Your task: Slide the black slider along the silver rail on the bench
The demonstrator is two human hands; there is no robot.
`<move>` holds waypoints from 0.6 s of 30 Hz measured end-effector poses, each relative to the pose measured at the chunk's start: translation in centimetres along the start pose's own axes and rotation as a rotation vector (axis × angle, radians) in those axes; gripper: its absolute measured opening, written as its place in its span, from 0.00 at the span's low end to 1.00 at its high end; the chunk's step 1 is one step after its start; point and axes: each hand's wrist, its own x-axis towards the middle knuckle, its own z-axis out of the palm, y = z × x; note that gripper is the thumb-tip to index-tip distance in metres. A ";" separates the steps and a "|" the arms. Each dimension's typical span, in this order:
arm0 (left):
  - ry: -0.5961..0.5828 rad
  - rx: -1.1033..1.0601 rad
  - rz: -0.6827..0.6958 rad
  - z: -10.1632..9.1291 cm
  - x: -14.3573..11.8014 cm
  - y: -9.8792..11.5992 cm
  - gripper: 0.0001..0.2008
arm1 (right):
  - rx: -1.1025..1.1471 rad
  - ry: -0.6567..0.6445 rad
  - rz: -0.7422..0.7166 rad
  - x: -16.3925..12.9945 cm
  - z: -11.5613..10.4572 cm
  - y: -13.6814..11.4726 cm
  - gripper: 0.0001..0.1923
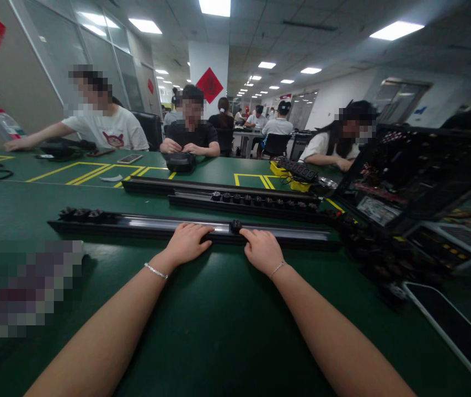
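A long black rail [169,227] lies across the green table [219,320], straight in front of the person. The left hand [188,243] rests palm down on the rail's near edge, fingers loosely spread over it, not clenched. The right hand [261,251] sits just beside it to the right, its fingertips touching a small black knob [236,225] that sits on the rail; whether it pinches the knob or only touches it, I cannot tell. Each wrist wears a thin bracelet.

At the rail's left end a few more knobs [82,214] sit in a row. Behind the rail lies a second rail [244,199] carrying a long row of knobs, and behind that a third rail [153,185], bare. To the right of the rail stands a dark tray [409,182] tilted on a rack, with a pile of loose black parts [368,248] near its foot.

Beyond the rails, yellow lines mark the table. Three people sit on the far side: one in a white shirt [111,129] at the left, one in black [192,135] in the middle with a black pouch [180,161] before them, one at the right [335,146] near a yellow box [289,175]. A phone [130,159] lies between the first two.
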 end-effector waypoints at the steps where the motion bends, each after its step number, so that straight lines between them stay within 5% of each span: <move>1: 0.003 0.001 0.000 0.0 0.0 0.0 0.21 | 0.001 0.004 0.000 0.0 0.0 0.0 0.22; 18: 0.017 -0.011 0.015 0.0 0.0 -0.1 0.20 | 0.017 0.020 -0.021 0.2 0.2 0.3 0.22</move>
